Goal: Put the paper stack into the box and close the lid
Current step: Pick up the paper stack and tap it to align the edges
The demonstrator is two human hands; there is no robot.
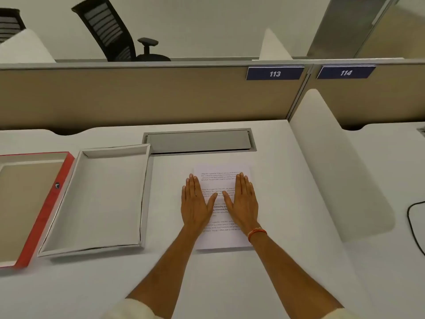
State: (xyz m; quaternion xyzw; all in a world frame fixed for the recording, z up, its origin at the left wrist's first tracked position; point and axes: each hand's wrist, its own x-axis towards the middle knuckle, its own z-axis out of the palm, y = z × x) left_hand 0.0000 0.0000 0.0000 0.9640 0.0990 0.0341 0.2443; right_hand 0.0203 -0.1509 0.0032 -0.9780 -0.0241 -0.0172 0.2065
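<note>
A stack of printed white paper (222, 238) lies flat on the white desk, right of centre. My left hand (195, 203) and my right hand (243, 201) both rest palm down on it, fingers stretched out and close together, thumbs nearly touching. Neither hand grips anything. Left of the paper stands an open white box (76, 246) with nothing inside. Its red-edged lid (49, 203) lies upside down at the far left, its brown inside facing up, partly cut off by the frame.
A grey cable hatch (200, 141) is set into the desk (230, 284) behind the paper. A beige partition (138, 95) rises at the back, a white side divider (333, 169) on the right. A black cable (414, 229) lies beyond it.
</note>
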